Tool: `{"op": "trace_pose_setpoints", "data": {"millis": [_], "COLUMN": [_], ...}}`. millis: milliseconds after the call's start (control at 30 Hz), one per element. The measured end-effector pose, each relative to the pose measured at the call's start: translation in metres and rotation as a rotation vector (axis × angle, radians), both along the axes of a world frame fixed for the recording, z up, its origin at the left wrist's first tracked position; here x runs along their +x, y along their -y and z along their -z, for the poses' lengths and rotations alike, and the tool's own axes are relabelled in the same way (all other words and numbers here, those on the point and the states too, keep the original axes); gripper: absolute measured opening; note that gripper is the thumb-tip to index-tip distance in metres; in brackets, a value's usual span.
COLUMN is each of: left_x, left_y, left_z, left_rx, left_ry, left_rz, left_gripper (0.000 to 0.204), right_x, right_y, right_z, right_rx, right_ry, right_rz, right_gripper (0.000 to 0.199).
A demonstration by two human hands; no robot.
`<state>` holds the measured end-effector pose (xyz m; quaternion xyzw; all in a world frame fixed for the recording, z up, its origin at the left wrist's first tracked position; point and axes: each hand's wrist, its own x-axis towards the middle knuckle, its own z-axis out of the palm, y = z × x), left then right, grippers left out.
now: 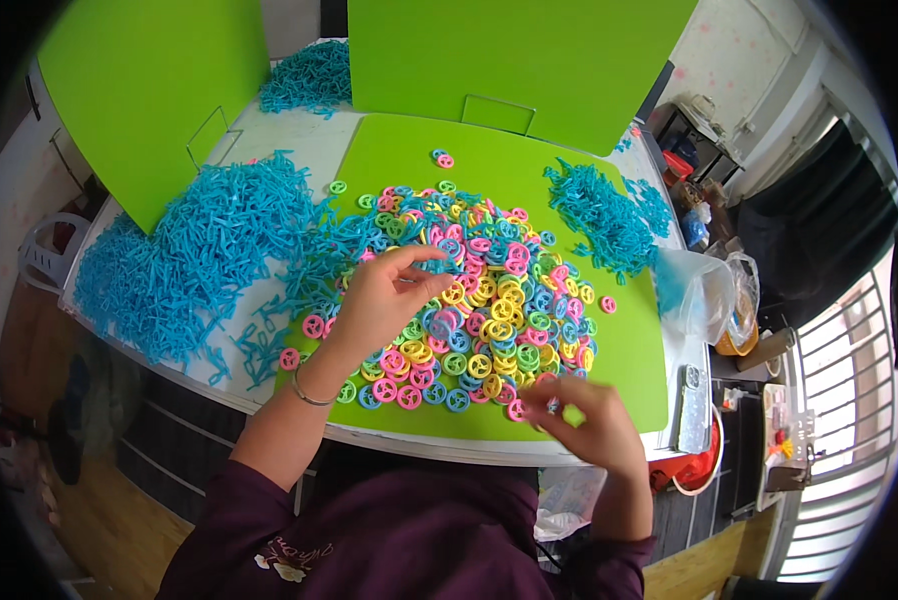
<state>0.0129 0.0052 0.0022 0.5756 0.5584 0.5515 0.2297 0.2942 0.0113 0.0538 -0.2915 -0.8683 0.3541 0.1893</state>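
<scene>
Taking clock from the middle of the wheel pile (pixel 499 315), 12 pointing away from the wearer. Pinching a small blue piece (pixel 437 266) between thumb and fingers of left hand (pixel 387 295), over the pile at about 10 o'clock. Curling right hand (pixel 597 425) at the pile's near edge, between 4 and 5; can't tell if gripping anything, fingertips too unclear. Counting pink, yellow, green and blue in the pile: spoked wheels, overlapping, on green mat (pixel 629 370) on white table (pixel 304 140). Seeing large blue heap (pixel 214 245) at 9 to 10, spilling onto the mat and reaching the wheels; smaller blue heap (pixel 601 220) at 2; far blue heap (pixel 309 78) at 11, off the mat. Also noting loose wheels (pixel 442 158) at 12, apart from the pile; clear plastic bag (pixel 694 300) at 3; phone (pixel 694 405) at 4; big green boards (pixel 519 60) at 10 and 12.
</scene>
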Motion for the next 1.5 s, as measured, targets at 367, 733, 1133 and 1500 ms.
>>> {"op": "trace_pose_setpoints", "data": {"millis": [367,733,1133,1500], "left_x": [0.013,0.011,0.01,0.016], "left_y": [0.002,0.002,0.006,-0.001], "left_z": [0.001,0.02,0.018,0.008], "left_rx": [-0.221,-0.073,-0.2,-0.284], "left_ry": [0.215,-0.555,-0.482,0.208], "left_rz": [0.117,0.095,0.12,0.167], "left_gripper": [0.023,0.025,0.026,0.019], "right_x": [-0.094,-0.066,-0.064,-0.067], "right_y": [-0.048,-0.049,-0.046,-0.04], "right_z": [0.038,0.043,0.048,0.052], "right_rx": [0.68,-0.283,-0.28,-0.305], "right_ry": [-0.201,-0.304,-0.178,-0.315], "right_rz": [0.143,0.282,0.296,0.297], "right_gripper": [0.029,0.031,0.031,0.025]}}
